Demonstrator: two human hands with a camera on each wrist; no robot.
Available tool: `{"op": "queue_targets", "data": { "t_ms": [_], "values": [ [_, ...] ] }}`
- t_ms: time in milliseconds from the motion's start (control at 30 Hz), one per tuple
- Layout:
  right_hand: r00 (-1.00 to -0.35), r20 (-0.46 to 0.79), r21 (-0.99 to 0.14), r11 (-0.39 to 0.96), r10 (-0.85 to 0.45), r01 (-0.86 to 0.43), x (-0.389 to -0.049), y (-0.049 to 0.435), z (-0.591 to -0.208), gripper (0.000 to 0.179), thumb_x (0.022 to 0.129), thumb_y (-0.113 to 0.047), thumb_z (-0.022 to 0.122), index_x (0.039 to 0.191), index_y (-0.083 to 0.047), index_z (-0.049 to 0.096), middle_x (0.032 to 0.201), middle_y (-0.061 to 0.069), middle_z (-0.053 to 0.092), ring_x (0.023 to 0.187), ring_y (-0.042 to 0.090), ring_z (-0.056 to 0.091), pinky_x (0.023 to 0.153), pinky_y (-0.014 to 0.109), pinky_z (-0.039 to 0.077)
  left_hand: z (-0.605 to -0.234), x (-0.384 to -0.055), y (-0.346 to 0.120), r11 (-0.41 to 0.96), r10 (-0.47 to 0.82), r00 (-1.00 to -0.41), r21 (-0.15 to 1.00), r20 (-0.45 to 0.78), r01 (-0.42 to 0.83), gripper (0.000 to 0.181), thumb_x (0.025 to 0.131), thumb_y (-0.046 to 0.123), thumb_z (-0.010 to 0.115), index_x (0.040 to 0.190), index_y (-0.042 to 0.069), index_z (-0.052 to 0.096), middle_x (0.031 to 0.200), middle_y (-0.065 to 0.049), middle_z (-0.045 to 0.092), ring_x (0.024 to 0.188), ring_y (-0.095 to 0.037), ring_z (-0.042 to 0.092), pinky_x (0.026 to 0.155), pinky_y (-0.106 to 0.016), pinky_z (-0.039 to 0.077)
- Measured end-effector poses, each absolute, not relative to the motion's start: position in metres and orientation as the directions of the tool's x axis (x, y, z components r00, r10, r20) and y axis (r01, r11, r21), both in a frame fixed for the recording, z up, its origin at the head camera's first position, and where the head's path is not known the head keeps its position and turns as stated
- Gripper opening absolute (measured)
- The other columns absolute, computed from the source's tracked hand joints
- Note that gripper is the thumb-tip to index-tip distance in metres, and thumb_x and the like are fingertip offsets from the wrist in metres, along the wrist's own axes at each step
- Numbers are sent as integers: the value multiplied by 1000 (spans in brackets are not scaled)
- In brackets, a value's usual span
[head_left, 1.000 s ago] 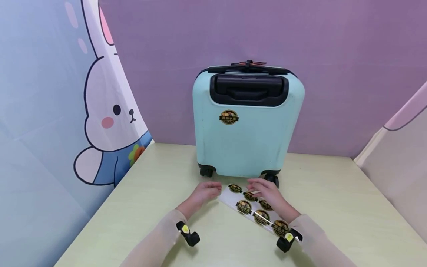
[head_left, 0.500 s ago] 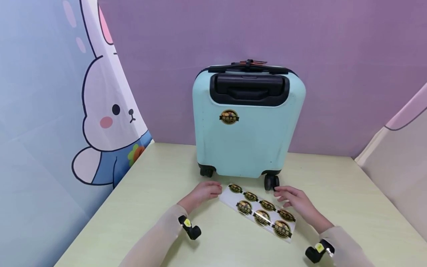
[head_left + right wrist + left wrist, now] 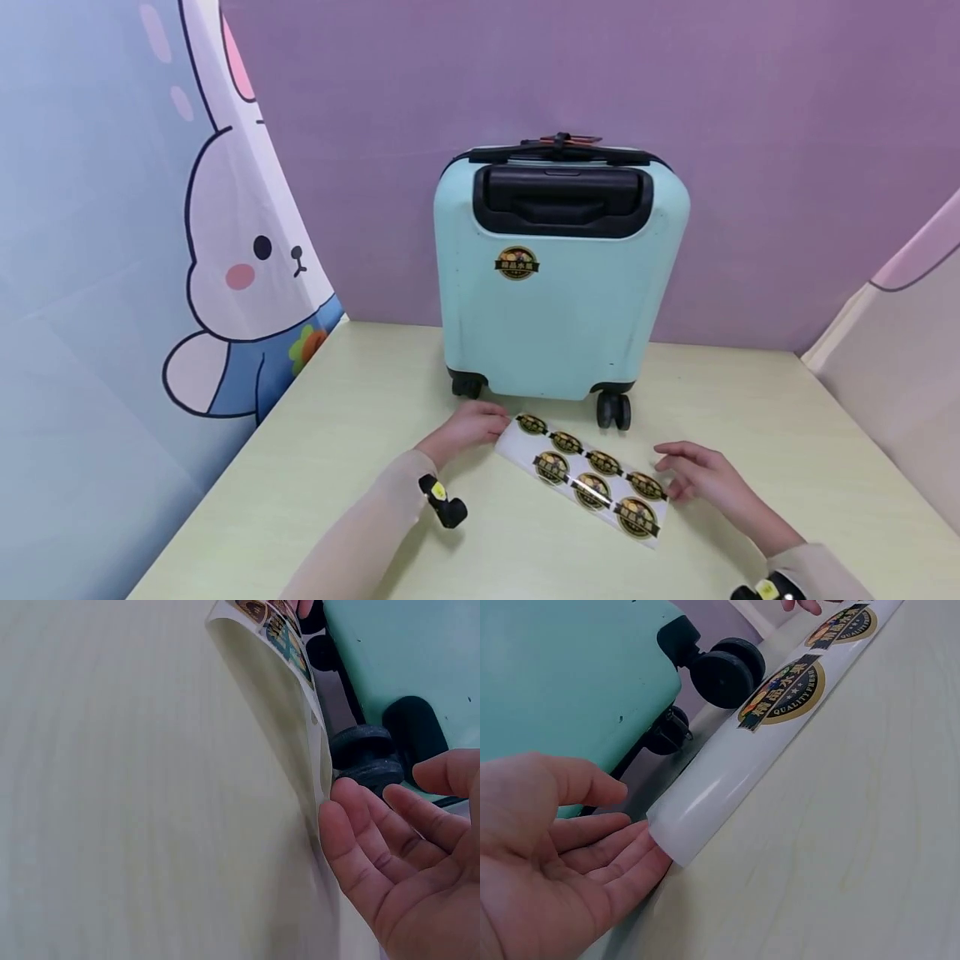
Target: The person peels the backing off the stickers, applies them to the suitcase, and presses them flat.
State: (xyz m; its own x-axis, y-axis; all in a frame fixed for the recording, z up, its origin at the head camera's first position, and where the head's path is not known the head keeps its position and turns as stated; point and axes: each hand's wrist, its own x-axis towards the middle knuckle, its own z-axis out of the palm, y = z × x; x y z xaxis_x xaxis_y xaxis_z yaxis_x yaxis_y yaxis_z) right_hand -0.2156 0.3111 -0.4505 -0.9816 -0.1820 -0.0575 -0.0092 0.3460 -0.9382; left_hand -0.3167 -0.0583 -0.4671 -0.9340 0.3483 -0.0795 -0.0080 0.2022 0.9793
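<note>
Right hand (image 3: 705,479): now clear of the sticker sheet's (image 3: 519,448) top, at its four-o'clock end; fingers loosely bent, touching the edge, gripping nothing. Left hand (image 3: 465,427): ten-o'clock end, fingers nearly straight against the edge, nothing gripped. Sheet: on counter (image 3: 390,367), six o'clock of suitcase (image 3: 551,325). Apparently done: one badge (image 3: 517,262), ten o'clock on shell. Remaining: seven stickers (image 3: 592,492) on sheet.

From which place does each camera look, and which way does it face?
Head: worn on the head, facing forward and down at the sticker sheet and suitcase; left hand, right hand and sleeves show.
Left wrist: worn there, facing along the sheet; left hand near, some right fingers at top.
Right wrist: worn there, facing the table and raised sheet edge; right hand shows large.
Both wrist views share the sheet, suitcase and wheels.
</note>
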Motion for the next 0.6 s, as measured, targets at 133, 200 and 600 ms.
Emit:
{"op": "queue_targets", "data": {
  "t_ms": [133, 200, 600],
  "values": [
    [-983, -69, -928, 372, -169, 1, -211, 314, -450, 44, 102, -8, 50, 135, 20, 43, 103, 18, 67, 70, 24, 66, 63, 35, 59, -466, -316, -53, 262, 331, -942, 964, -52, 39, 37, 86, -2, 65, 121, -16, 62, 109, -25, 69, 87, -20, 67, 75, -30, 59],
    [-985, -58, -923, 384, -163, -9, -210, 314, -449, 44, 101, -9, 51, 135, 19, 44, 101, 17, 67, 69, 24, 65, 61, 34, 58, -465, -315, -52, 259, 316, -948, 965, -49, 37, 33, 87, -5, 66, 118, -15, 64, 107, -26, 70, 88, -25, 69, 74, -32, 60],
    [-974, 124, -857, 474, -192, -202, -210, 302, -436, 31, 102, -5, 52, 125, 15, 57, 93, 13, 67, 66, 17, 61, 57, 29, 55, -458, -309, -51, 168, 327, -944, 986, -53, 2, 29, 84, -9, 70, 111, -15, 66, 102, -24, 72, 78, -22, 71, 73, -34, 61]
  ]
}}
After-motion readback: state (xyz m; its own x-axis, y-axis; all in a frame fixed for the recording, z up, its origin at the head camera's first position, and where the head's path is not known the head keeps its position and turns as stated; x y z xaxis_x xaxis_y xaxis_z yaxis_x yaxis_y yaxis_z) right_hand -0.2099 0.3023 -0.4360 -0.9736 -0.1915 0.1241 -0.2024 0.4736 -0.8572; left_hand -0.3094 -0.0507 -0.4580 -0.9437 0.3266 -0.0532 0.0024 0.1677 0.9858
